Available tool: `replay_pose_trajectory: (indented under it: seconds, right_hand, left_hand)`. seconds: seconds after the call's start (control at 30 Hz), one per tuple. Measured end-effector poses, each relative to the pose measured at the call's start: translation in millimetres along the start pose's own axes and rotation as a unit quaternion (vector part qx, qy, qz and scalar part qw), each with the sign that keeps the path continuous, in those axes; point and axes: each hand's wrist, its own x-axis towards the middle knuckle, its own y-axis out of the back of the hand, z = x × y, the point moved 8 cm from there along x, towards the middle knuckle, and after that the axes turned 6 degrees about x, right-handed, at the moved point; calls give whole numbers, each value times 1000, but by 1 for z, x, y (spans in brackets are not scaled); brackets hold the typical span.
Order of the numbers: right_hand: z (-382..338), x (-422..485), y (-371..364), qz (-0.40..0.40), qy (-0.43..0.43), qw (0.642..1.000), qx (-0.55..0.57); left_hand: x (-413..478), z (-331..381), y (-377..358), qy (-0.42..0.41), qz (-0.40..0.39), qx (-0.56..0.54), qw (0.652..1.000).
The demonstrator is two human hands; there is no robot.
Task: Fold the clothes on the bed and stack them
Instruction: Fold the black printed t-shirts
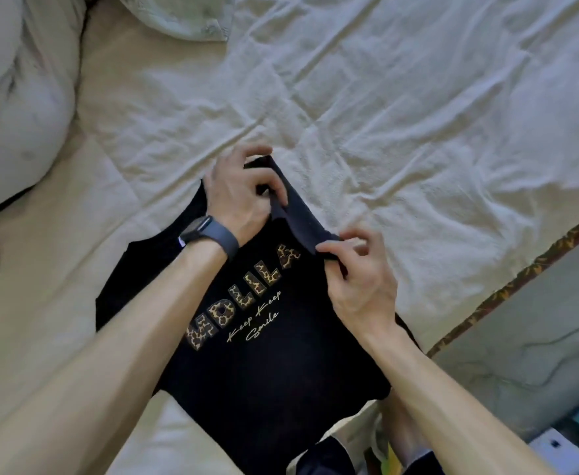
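Two bare forearms are seen nearest the lens, entering from 7 and 5 o'clock and meeting near the middle of the view. Between them a black T-shirt is spread print-up on the pale quilt of the bed, its lower part toward 6 o'clock and its upper part at the centre.

The shirt is judged light, soft and quite limp. No shape will be kept by it unsupported, and it will sag or crease wherever it is left slack. It is neither fragile nor slippery. It is best taken at an edge or seam, at two points set apart, so that the fold line is kept taut.

A dark strip of the shirt's upper right edge is held between both hands; whether it is sleeve or shoulder cannot be told. At the shirt's 12 o'clock its far end is pinched by the left hand, fingers curled, a dark watch at the wrist. At 2 o'clock its near end is nipped between thumb and forefinger of the right hand, the other fingers loosely bent.
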Motion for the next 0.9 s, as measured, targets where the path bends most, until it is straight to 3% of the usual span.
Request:
replay_pose_trajectory:
  seconds: [0.1, 0.2, 0.27, 0.33, 0.43, 0.53, 0.67, 0.77, 0.83, 0.9]
  right_hand:
    - [10, -34, -13, -104, -69, 991, -42]
    - [22, -44, -6, -66, -251, 961, 94]
    - [34, -46, -9, -24, -414, 891, 187]
    - [38, -45, -23, -30, -535, 800, 270]
    - [36, -31, -39, -31, -615, 698, 365]
    - [36, -21, -50, -17, -640, 644, 419]
    - [39, -28, -56, -36, -598, 673, 434]
    - [40, -44, -56, -75, -574, 711, 400]
    - [42, -47, -51, -73, -566, 736, 364]
    - [45, -45, -48, -67, -561, 752, 338]
  left_hand:
    - [-51, -43, 2, 36, 10, 90, 995]
    - [-67, -69, 3, 101, 0, 21, 995]
    - [-56, -72, 4, 172, 6, -29, 985]
    - [-34, -62, 1, 207, 9, -44, 977]
    - [0, -45, -10, 244, -61, -31, 967]
    - [22, -44, -24, 262, -153, -16, 953]
    - [19, -52, -34, 301, -175, -111, 931]
    - [6, -62, -29, 253, -116, -49, 959]
    - [-10, -75, -22, 255, -67, -11, 965]
    - [-25, -84, -23, 260, -70, 47, 962]
